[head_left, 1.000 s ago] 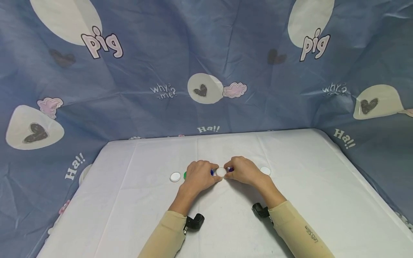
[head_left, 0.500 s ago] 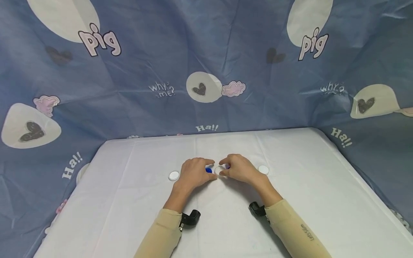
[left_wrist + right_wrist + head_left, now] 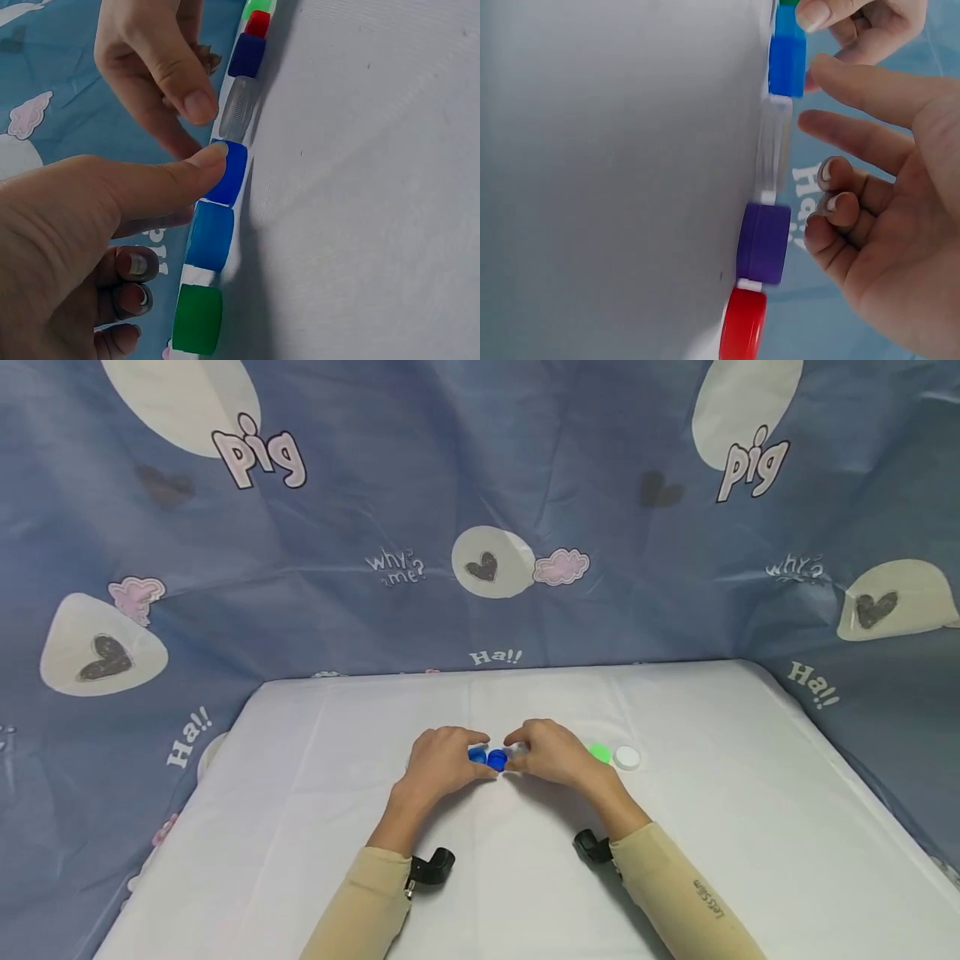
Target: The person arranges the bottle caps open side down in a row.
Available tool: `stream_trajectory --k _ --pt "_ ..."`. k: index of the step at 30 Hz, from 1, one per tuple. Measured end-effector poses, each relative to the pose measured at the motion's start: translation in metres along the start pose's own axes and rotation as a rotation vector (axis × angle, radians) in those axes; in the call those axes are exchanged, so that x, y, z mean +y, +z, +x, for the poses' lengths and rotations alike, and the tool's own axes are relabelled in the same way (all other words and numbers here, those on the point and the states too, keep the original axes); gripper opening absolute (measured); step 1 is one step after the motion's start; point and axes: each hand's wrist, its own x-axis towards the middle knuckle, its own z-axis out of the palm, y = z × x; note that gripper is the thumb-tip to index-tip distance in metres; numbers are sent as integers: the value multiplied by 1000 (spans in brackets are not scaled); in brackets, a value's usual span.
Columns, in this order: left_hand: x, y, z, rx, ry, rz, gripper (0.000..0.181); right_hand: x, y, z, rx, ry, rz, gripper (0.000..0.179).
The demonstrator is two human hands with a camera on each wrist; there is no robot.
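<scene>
Caps of several colours stand in a row on the white cloth. My left hand [image 3: 442,762] is at the dark blue cap [image 3: 231,180]; its thumb tip overlaps that cap's upper edge in the left wrist view. Thumb and index finger are spread. My right hand [image 3: 551,750] is on the other side, its thumb and index finger apart near the same cap. The light blue cap [image 3: 210,236] and the green cap [image 3: 198,319] are beside my left hand. A clear ribbed cap [image 3: 774,146] and a purple cap [image 3: 765,244] stand beside my right fingers.
Further right in the row are a red cap [image 3: 742,326], a light green cap [image 3: 600,752] and a white cap [image 3: 627,757]. The white cloth [image 3: 712,810] covers the table, which meets a blue printed curtain [image 3: 420,627] at the back.
Both hands have parted from the white round cap they gripped and shifted left along the row to the dark blue one. The light green cap at right has come into sight; the left white cap is now mostly covered.
</scene>
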Motion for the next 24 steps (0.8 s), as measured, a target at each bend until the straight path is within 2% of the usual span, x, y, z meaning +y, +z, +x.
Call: stream_trajectory --k 6,12,18,24 --pt "0 6 -1 19 60 -21 44 -8 6 2 -12 -13 -39 33" --pt "0 13 -2 48 58 -17 35 -11 9 -1 -13 -22 -60 29" --pt "0 14 -1 52 67 -28 35 -11 9 -3 -1 -28 -63 29" --pt "-4 12 2 91 78 -19 35 -12 7 1 26 -60 -53 30"
